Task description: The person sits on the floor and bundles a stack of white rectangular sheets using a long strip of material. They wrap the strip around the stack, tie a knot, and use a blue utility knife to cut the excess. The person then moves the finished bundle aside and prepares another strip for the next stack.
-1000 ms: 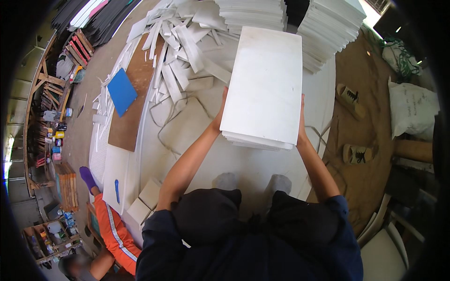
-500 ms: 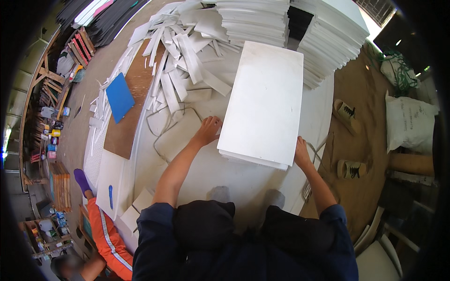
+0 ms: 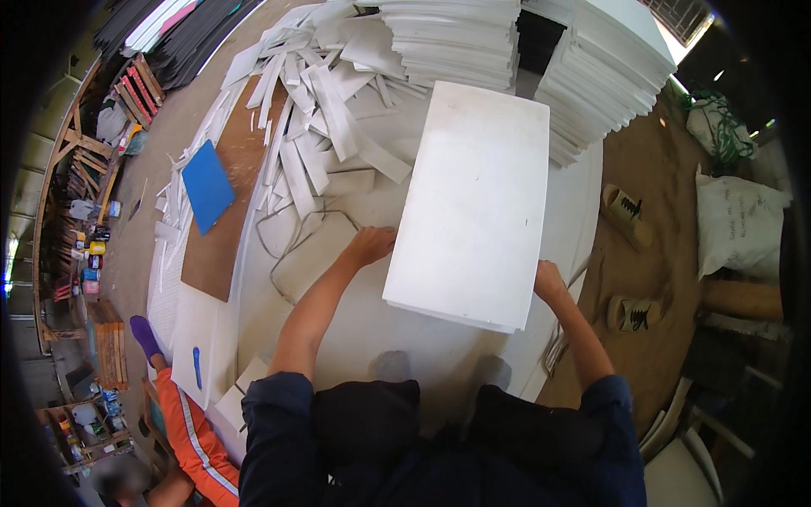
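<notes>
Shifted closer, the white stack (image 3: pixel 470 207) is between both hands (image 3: pixel 370 245) (image 3: pixel 550 280).

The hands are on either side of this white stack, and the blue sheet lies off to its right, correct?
Not quite: the head view shows the blue sheet off to the left of the white stack. The left hand and right hand are on either side of it.
</notes>
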Motion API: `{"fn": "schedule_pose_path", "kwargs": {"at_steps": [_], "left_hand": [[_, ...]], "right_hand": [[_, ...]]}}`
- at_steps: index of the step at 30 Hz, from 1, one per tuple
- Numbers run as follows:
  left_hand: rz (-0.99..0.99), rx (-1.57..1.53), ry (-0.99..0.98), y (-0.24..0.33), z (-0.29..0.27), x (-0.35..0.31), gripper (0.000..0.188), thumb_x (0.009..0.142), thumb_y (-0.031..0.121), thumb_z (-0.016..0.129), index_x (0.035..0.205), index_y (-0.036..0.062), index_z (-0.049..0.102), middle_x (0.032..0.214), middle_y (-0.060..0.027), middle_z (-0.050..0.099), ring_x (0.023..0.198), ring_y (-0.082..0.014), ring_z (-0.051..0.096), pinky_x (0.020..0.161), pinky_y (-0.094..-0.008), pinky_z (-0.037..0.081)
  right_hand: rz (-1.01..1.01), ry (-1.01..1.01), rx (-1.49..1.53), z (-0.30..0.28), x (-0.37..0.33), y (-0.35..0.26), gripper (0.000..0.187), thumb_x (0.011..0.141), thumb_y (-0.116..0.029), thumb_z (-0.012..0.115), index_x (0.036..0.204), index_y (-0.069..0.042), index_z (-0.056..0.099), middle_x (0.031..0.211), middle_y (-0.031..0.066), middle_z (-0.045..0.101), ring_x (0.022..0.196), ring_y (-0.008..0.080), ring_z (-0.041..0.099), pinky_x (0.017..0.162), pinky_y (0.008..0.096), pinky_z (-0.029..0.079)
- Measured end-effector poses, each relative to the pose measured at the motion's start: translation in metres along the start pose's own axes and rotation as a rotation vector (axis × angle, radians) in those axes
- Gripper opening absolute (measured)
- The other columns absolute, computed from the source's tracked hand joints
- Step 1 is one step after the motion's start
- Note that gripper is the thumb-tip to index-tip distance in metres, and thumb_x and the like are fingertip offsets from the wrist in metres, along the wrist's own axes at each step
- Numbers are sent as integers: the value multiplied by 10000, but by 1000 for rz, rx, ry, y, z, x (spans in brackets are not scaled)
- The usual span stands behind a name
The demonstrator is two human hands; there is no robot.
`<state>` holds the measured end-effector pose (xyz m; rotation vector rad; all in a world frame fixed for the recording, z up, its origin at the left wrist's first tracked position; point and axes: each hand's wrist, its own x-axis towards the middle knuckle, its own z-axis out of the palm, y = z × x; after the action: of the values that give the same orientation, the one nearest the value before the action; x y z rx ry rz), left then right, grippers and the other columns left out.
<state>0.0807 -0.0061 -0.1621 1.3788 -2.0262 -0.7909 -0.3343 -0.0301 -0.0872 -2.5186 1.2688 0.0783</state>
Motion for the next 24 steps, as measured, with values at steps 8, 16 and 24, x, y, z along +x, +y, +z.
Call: {"fn": "schedule_pose_path", "kwargs": {"at_steps": [8,16,24], "left_hand": [[-122,-58,137,-35,11,18,243,805,281,492,770,62,592,691,-122,608,587,-298,584,529,-412,450],[-708,-272,7,56,-154,35,360,859,383,482,697,66,535,568,37,427,501,-78,389,446,-229,328],[-473,-417,21,224,-269,80,298,871,373,483,770,98,532,594,86,361,507,-26,298,460,-181,241]], "right_hand": [[74,40,28,7,44,-3,156,828,-182,457,853,-58,548,686,159,604,644,339,593,585,422,482],[638,-483,1205,-89,7,54,356,862,-311,516,596,-83,453,488,-55,307,385,46,254,349,210,189],[184,-125,1464,-297,-13,-43,255,918,-219,376,864,-8,509,495,-57,265,378,47,218,371,198,182]]}}
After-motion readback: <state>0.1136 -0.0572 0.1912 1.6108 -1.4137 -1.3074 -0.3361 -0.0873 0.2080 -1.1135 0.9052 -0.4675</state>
